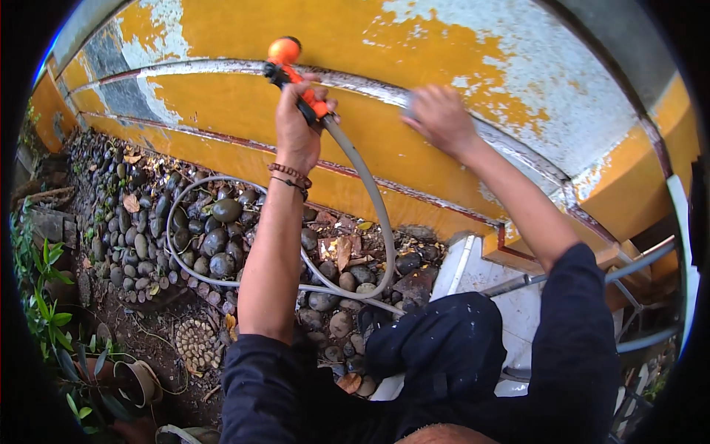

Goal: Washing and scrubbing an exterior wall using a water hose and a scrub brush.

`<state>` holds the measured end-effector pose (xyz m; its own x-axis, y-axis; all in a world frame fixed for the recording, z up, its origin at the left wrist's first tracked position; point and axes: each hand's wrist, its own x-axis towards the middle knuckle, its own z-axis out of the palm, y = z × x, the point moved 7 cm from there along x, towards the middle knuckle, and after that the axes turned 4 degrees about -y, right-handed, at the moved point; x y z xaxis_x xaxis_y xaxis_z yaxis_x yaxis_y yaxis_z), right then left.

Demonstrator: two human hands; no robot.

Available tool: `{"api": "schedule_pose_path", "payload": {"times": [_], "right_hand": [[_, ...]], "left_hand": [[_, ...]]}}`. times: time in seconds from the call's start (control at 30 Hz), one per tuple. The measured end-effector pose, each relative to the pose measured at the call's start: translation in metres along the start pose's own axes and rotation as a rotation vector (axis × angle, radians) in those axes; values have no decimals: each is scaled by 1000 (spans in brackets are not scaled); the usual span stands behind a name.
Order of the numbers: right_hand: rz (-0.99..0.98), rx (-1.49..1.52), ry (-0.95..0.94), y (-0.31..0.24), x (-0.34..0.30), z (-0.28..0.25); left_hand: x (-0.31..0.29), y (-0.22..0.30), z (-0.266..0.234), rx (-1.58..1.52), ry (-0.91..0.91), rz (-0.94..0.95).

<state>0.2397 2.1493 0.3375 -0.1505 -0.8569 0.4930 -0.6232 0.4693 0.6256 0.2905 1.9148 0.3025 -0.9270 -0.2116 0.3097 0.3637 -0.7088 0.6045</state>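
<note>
Orange and black plastic makes up the hose spray gun [293, 76], which lies in the upper middle of the head view, within the left hand [297, 122]. Its long axis slants from the round orange head at the upper left down to the lower right, where the grey hose [374, 192] leaves the grip. Left fingers are wrapped around that grip, so this hand is plainly the nearer one; the head sits above them, in front of the yellow wall [222, 29].

Well apart to the right of the gun and a little lower is the right hand [446, 122], over the flaking white moulding [370, 87]. That moulding crosses the wall from the upper left, dropping toward the right, and passes between gun and right hand. Right fingers look curled in, pointing left, with a small blue-grey patch at their edge; blur hides whether they pinch anything, and I cannot tell if they touch the moulding. Below, at the centre, the hose bends round and loops over dark rounded stones [225, 211].
</note>
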Motion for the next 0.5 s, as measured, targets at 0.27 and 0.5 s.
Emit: {"api": "schedule_pose_path", "payload": {"times": [0.27, 0.5], "right_hand": [[84, -45, 141, -141, 303, 81], [26, 164, 92, -57, 125, 37]], "left_hand": [[1, 89, -80, 20, 164, 186], [-5, 45, -50, -17, 131, -10]]}}
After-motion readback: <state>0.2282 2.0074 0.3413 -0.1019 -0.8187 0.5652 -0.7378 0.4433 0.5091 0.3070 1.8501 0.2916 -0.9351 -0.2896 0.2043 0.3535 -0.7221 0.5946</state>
